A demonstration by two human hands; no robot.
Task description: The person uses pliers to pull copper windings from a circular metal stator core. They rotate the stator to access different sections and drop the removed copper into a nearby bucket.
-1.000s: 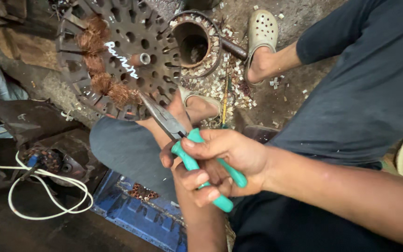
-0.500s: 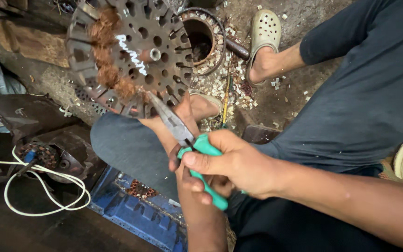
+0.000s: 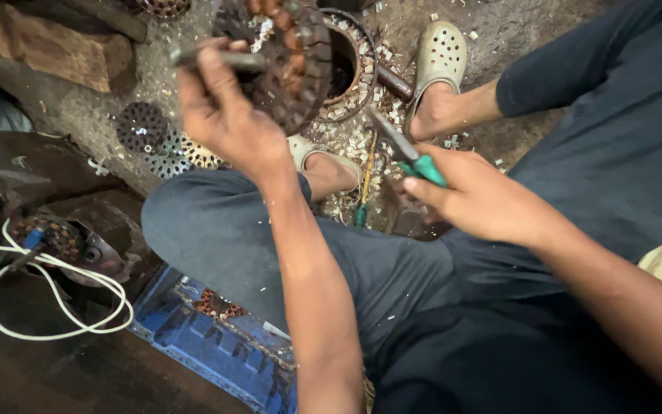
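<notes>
Head view, left hand: the left hand (image 3: 227,115) is clenched around the slotted motor stator core (image 3: 281,54), fingers wrapped over its near rim and the metal shaft (image 3: 216,58) sticking out towards the left.
Head view, stator core: tilted on edge above the raised left knee, copper windings (image 3: 289,31) showing along its upper edge; it hides part of the round metal housing (image 3: 354,69) on the floor behind it.
Head view, right hand: the right hand (image 3: 476,195) is closed on the green-handled pliers (image 3: 406,153), metal nose pointing up and left towards the core but apart from it.
Head view, change: half a second ago the core lay flat-faced towards the camera at the top of the frame, and both hands were bunched together on the pliers over the knee; now the left hand has gone up to the core and turned it edgewise, and the right hand alone keeps the pliers, shifted right.
Head view, floor: small perforated metal discs (image 3: 143,126) lie left of the knee; pale scraps litter the dirt floor (image 3: 499,31) around a foot in a cream clog (image 3: 440,54).
Head view, lower left: a white cable (image 3: 55,307) loops beside a blue plastic crate (image 3: 216,353), near another wound motor part (image 3: 47,238).
</notes>
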